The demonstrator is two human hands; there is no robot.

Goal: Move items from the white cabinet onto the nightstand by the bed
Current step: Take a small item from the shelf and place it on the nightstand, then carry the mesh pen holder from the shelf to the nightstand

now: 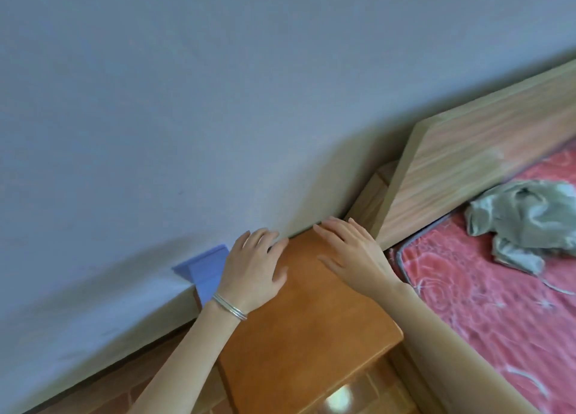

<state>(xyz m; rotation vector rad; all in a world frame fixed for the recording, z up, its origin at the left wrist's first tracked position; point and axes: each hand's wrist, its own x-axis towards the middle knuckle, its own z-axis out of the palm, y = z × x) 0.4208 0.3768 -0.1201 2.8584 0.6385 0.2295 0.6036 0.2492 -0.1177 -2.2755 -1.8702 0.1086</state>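
Observed from beside the bed.

1. A pale blue-grey wall (218, 102) filled the upper part of the view.
2. A bed (486, 304) with a red patterned cover lay to the right. Its light wooden headboard (467, 164) stood against the wall.
3. The nightstand (305, 320), orange-brown wood, stood backed to the wall and just beside the head of the bed. A bright reflection showed low on its front.
4. A strip of reddish-brown tiled floor (109, 392) showed to the left of the nightstand.
5. A crumpled grey cloth (530, 220) lay on the bed cover near the headboard.
6. The right hand (352, 254) lay palm down on the far right part of the nightstand top, fingers straight and slightly spread, tips at the wall edge. It held nothing.
7. The left hand (254, 267) lay palm down on the far left part of the top, fingers spread and relaxed, gripping nothing. The two hands were near each other but apart.
8. A blue folded item (204, 268) stood against the wall at the nightstand's far left edge, partly hidden behind the left hand. Whether the hand touched it, or whether it rested on the top or beside it, could not be determined.
9. Thin silver bangles (230, 308) circled the left wrist.
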